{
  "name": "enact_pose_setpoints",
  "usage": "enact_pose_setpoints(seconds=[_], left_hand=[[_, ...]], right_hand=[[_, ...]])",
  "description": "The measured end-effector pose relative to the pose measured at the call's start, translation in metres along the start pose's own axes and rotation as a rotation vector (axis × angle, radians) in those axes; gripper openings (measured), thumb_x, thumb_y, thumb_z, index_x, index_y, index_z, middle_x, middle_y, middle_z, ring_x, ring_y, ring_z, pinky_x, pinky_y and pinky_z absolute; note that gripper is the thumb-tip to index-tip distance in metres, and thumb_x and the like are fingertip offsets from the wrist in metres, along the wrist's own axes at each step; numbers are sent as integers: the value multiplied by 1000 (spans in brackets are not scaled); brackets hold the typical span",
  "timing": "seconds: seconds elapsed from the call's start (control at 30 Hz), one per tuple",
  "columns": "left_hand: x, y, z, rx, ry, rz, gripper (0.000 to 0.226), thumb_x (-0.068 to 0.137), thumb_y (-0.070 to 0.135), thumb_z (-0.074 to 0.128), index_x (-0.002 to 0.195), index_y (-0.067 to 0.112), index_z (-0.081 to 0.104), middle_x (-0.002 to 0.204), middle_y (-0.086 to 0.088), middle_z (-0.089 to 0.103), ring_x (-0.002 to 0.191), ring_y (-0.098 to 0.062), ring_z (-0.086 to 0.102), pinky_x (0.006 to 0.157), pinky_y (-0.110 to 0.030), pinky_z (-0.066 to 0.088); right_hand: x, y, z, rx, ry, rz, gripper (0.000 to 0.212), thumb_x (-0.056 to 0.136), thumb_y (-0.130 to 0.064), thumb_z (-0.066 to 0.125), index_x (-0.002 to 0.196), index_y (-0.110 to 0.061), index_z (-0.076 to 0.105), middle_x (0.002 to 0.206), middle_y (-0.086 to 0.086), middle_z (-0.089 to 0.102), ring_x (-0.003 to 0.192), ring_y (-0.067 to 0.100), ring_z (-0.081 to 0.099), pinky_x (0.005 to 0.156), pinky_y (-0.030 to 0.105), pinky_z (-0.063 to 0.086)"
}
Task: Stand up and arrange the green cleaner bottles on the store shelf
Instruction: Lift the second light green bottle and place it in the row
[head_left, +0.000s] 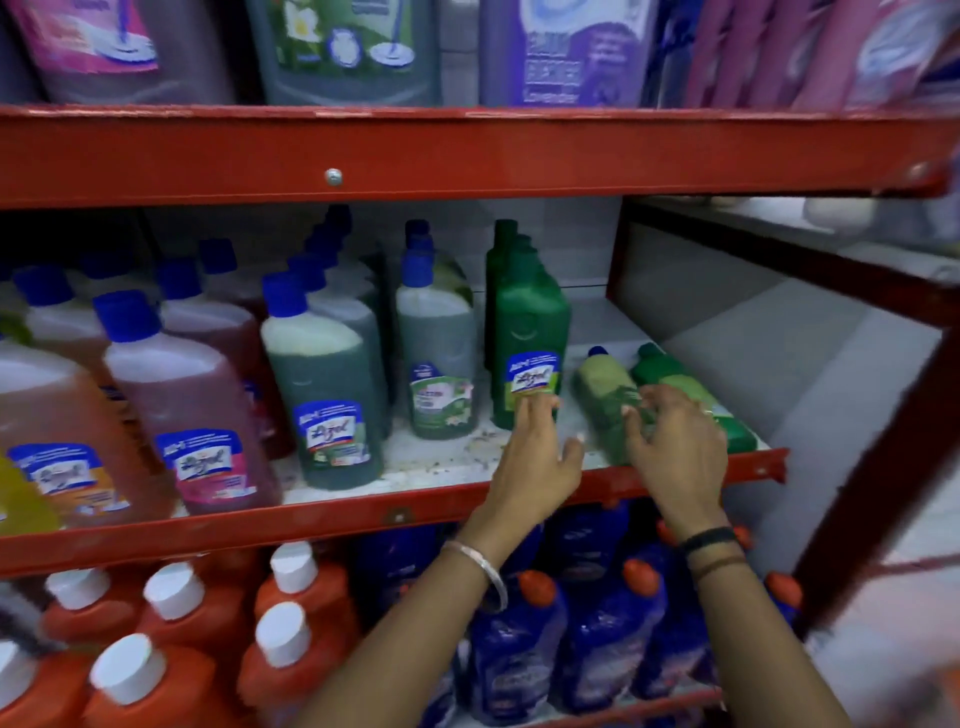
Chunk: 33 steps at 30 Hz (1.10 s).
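Observation:
On the middle shelf (441, 462) an opaque green cleaner bottle (527, 332) stands upright with more green ones in a row behind it. My left hand (535, 457) reaches up to it, fingertips touching its label, fingers apart. To the right, two green bottles lie on their sides: one with a blue cap (605, 387) and one with a green cap (680, 382). My right hand (675, 441) hovers over the lying blue-capped bottle, fingers curled and spread, touching it at most lightly. Further left stand clear bottles of green liquid with blue caps (322, 384).
Pink and orange cleaner bottles (187, 395) fill the shelf's left side. Red shelf beams (467, 156) run above and below. Orange bottles (171, 623) and blue bottles (602, 639) stand on the lower shelf. A red upright post (883, 457) bounds the right end.

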<state>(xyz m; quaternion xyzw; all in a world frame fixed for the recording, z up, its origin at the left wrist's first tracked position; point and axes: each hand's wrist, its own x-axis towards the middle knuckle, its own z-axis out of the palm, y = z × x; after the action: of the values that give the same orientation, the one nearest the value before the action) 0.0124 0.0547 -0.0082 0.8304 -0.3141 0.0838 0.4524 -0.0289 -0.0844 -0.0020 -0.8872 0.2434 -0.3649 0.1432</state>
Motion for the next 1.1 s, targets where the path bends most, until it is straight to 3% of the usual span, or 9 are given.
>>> enact_pose_setpoints(seconds=[0.13, 0.37, 0.47, 0.53, 0.63, 0.77, 0.9, 1.0, 1.1], left_hand=[[32, 11, 42, -60, -146, -246, 32, 93, 20, 46, 115, -2, 41, 116, -28, 54, 107, -40, 55, 86, -41, 45], [69, 33, 64, -60, -134, -520, 55, 89, 49, 48, 112, 0, 51, 120, -21, 57, 108, -35, 56, 88, -37, 48], [82, 30, 54, -282, -165, -645, 42, 81, 45, 63, 103, 11, 51, 105, -10, 60, 92, -26, 59, 79, -30, 51], [82, 34, 43, -496, -139, -705, 36, 80, 38, 68, 93, 12, 47, 93, -7, 59, 78, -21, 58, 66, -24, 50], [79, 34, 34, -547, -123, -687, 43, 78, 44, 68, 99, 9, 55, 92, -9, 68, 79, -22, 67, 69, -29, 54], [57, 36, 21, -625, -181, -531, 20, 84, 38, 63, 87, 18, 62, 84, 1, 70, 72, -12, 67, 59, -20, 55], [28, 30, 1, -618, -170, -377, 26, 87, 27, 61, 110, 17, 60, 104, -2, 70, 90, -12, 68, 74, -22, 56], [8, 21, -22, -492, -135, -287, 35, 85, 21, 64, 117, 20, 52, 118, -5, 64, 103, -17, 64, 91, -37, 53], [-5, 6, -47, -362, -33, -213, 42, 79, 16, 69, 115, 22, 49, 115, -3, 64, 104, -17, 62, 94, -46, 51]], right_hand=[[0, 20, 7, -133, -101, 25, 35, 87, -24, 56, 95, 10, 59, 95, 35, 62, 85, 50, 60, 70, 48, 50], [36, 25, 1, 46, -240, 168, 35, 93, -23, 43, 93, 7, 60, 105, 33, 63, 98, 45, 58, 78, 41, 44], [39, 27, 3, 118, -317, 202, 37, 93, -28, 43, 91, 4, 60, 101, 29, 64, 93, 42, 58, 72, 38, 41], [42, 29, 2, 272, -361, 224, 39, 93, -33, 43, 76, -1, 58, 82, 20, 63, 77, 34, 55, 62, 33, 35], [50, 24, -9, 623, -445, 319, 40, 90, -41, 49, 63, -11, 53, 64, 5, 55, 64, 23, 54, 58, 32, 41], [48, 15, -28, 1062, -582, 435, 27, 86, -33, 61, 87, -6, 66, 74, 1, 70, 54, 6, 68, 47, 15, 51], [33, 8, -34, 1158, -575, 311, 29, 83, -17, 65, 107, -1, 62, 95, 10, 71, 66, 7, 70, 59, 20, 58], [16, -2, -33, 1178, -581, 206, 32, 80, -9, 67, 111, -5, 57, 99, 6, 67, 73, 8, 69, 59, 21, 58], [3, -23, -23, 1163, -570, 69, 39, 77, -8, 70, 112, -12, 55, 106, 2, 65, 82, 10, 69, 68, 26, 57]])
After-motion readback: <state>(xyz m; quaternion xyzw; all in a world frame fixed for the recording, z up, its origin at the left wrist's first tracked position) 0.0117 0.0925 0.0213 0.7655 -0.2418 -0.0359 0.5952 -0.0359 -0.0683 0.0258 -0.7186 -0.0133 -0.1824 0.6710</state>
